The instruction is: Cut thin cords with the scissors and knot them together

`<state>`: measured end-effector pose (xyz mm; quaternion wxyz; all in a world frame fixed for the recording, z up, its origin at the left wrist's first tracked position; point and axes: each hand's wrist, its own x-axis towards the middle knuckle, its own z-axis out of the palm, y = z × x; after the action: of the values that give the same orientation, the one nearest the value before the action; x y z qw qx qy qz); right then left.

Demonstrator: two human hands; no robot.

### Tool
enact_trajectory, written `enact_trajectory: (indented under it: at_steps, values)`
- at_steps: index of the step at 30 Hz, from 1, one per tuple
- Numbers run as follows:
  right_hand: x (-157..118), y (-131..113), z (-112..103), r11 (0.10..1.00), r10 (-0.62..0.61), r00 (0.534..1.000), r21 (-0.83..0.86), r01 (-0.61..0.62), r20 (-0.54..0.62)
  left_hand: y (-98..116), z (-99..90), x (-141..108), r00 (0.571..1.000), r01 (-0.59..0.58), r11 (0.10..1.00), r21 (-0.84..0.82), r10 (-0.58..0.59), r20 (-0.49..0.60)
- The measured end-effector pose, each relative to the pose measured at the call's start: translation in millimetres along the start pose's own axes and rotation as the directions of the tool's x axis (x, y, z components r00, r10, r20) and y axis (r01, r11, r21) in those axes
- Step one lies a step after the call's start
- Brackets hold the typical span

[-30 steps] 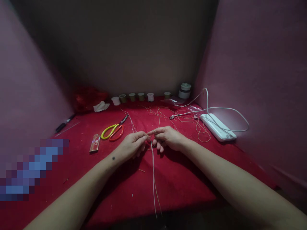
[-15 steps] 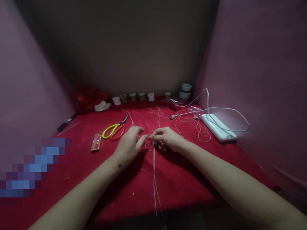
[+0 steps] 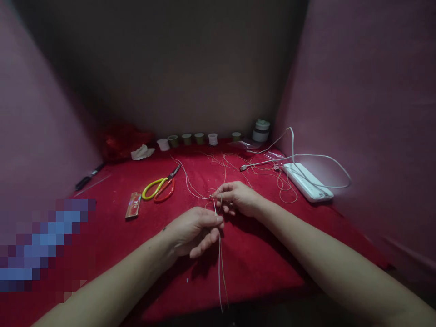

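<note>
Red felt-covered table [image 3: 259, 254] between dull pink walls. Left hand [image 3: 194, 229] has dropped back toward the body, grip now pinched on the thin pale cords [image 3: 220, 254] below the right hand [image 3: 238, 198], which pinches the crossing point; strands look taut between them. Yellow-and-orange-handled scissors [image 3: 159, 187] lie nearby, apart.

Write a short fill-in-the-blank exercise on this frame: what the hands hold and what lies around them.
1. Both the left hand and the right hand pinch thin pale ____.
2. The scissors have one yellow handle and one ____ handle.
3. The table is covered in ____ cloth.
4. A white cable loops over the white ____ at the right.

Missing words: threads; orange; red; power bank
</note>
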<state>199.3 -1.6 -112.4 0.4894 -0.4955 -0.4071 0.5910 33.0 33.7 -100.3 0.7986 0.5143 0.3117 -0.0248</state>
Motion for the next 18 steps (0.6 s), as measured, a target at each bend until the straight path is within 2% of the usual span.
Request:
enact_trajectory:
  at_steps: [2,4,5,7,9,11,15,18]
  values:
    - [-0.5,-2.2,-3.6,0.997,0.001,1.0,-0.083,-0.001,0.0,0.7,0.0,-2.3,1.0,-0.019,0.999,0.032,0.02,-0.01]
    - [-1.4,-6.3,-9.8,0.971,0.018,0.999,-0.236,-0.024,-0.026,2.5,0.3,-5.0,0.998,-0.037,0.995,0.089,0.042,-0.052]
    - [-1.9,-9.0,-13.8,0.947,0.035,0.997,-0.318,-0.054,-0.065,3.7,0.1,-6.1,0.995,-0.048,0.992,0.113,0.057,-0.079]
    - [-2.4,-14.9,-23.0,0.915,0.027,0.974,-0.386,-0.116,-0.227,5.9,-1.2,-7.5,0.99,-0.058,0.987,0.15,0.076,-0.115]
    - [-2.4,-20.5,-32.7,0.936,-0.035,0.907,-0.332,-0.118,-0.42,7.3,-3.1,-8.2,0.989,-0.054,0.982,0.18,0.077,-0.125]
    - [-2.2,-25.1,-41.6,0.969,-0.097,0.83,-0.241,-0.047,-0.55,7.3,-4.7,-8.6,0.99,-0.041,0.975,0.22,0.069,-0.12]
    - [-2.2,-32.5,-56.3,0.991,-0.128,0.748,-0.062,0.115,-0.651,6.1,-6.3,-10.9,0.995,-0.002,0.934,0.356,0.037,-0.092]
    - [-2.5,-38.0,-68.4,0.971,-0.081,0.739,0.113,0.209,-0.669,8.1,-7.7,-14.5,0.997,0.019,0.873,0.487,0.02,-0.075]
